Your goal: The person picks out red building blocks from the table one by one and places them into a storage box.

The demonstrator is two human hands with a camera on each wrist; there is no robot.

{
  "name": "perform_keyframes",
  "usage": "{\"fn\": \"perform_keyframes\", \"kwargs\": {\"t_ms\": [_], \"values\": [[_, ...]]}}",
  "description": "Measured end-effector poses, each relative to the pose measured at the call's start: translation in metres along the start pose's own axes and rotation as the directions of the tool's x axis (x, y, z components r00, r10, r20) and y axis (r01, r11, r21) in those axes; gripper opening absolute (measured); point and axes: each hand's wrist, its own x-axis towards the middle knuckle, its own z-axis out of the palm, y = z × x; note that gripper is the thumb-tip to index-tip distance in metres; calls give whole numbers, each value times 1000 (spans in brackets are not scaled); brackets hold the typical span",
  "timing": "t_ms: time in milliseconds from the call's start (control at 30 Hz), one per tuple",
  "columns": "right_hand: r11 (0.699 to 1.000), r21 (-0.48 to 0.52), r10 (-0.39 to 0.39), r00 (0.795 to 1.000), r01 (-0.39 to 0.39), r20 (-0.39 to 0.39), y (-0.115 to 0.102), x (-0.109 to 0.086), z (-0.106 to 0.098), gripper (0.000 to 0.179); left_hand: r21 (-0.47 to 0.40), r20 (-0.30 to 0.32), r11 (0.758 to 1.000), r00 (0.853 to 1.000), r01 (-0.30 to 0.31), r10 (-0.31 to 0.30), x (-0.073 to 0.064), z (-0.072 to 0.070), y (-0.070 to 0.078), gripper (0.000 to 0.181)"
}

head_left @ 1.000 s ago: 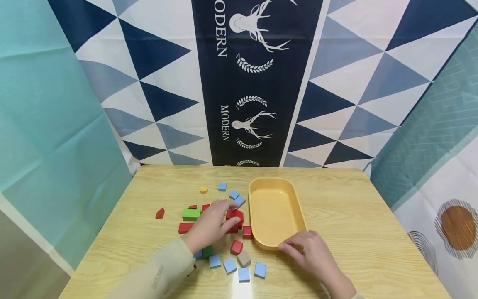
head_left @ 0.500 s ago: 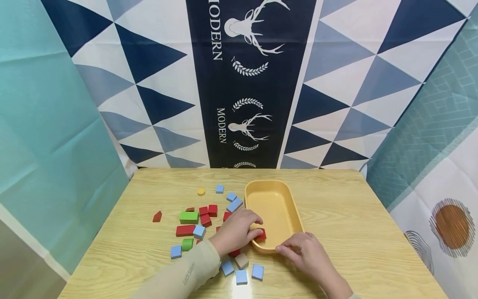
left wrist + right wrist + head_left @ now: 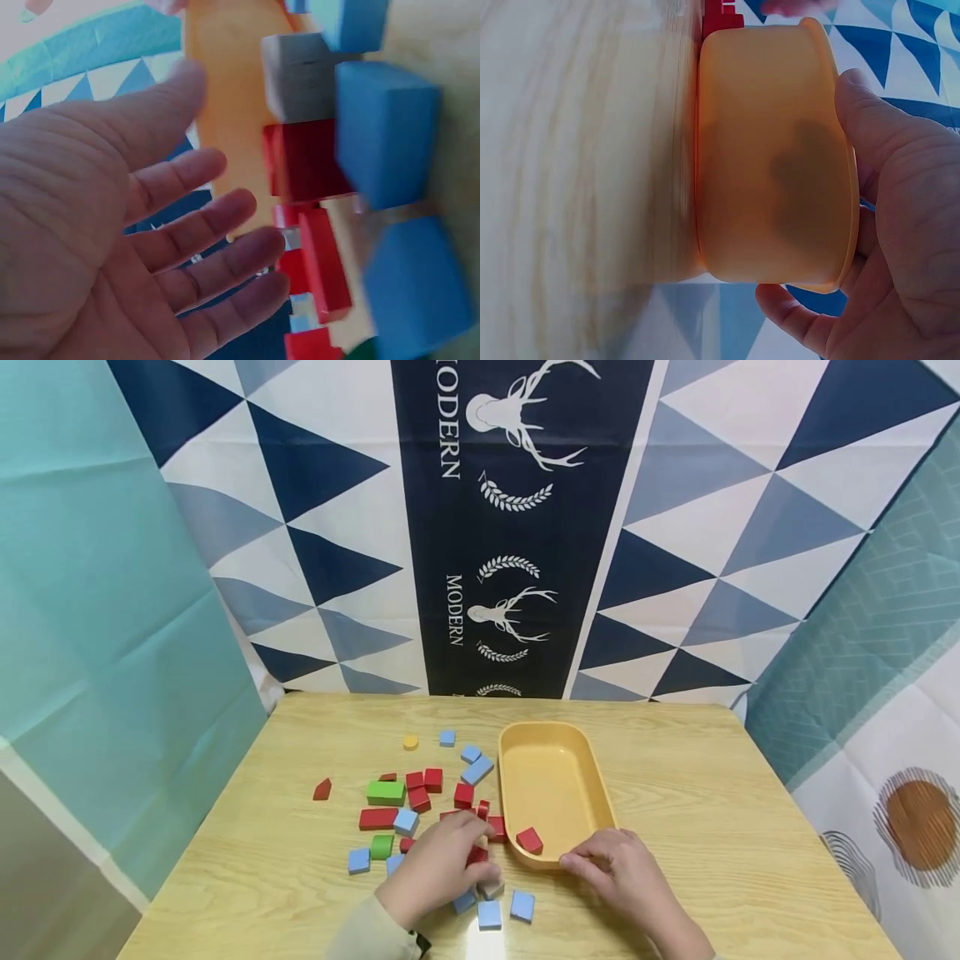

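My left hand (image 3: pixel 438 864) hovers over the scattered wooden blocks, its fingers apart and holding nothing in the left wrist view. Close to its fingertips are a red cube (image 3: pixel 311 157) and a tan block (image 3: pixel 300 75); blue blocks (image 3: pixel 386 131) stand beside them. My right hand (image 3: pixel 626 872) grips the near right corner of a yellow plastic tray (image 3: pixel 600 777), its thumb at the rim (image 3: pixel 847 187) in the right wrist view. One red block (image 3: pixel 529 840) lies inside the tray, at its near end. Part of the block cluster is hidden under my left hand.
Left of the tray lie a green block (image 3: pixel 386 792), a long red block (image 3: pixel 378 818), a green arched piece (image 3: pixel 382 846) and several blue and red blocks. A yellow round piece (image 3: pixel 410 742) sits farther back. A patterned cloth (image 3: pixel 337 527) hangs behind the wooden table (image 3: pixel 690 793).
My left hand carried a red block right into the tray and let go of it there. It has since moved back left over the blocks. The right hand stays on the tray.
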Motion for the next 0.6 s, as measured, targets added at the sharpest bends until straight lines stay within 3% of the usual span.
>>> {"fn": "perform_keyframes", "kwargs": {"t_ms": [133,400,600], "values": [[1000,12,7,1000,-7,4,0,-1,-2,16,5,-8,999,999,42,-42,-4,10,-3,57],[1000,22,8,1000,-8,6,0,0,-2,16,-23,-15,997,997,71,-71,2,25,-7,44],[1000,25,-5,1000,5,-7,-1,0,0,16,-89,-18,991,994,104,-106,2,28,-9,47]]}}
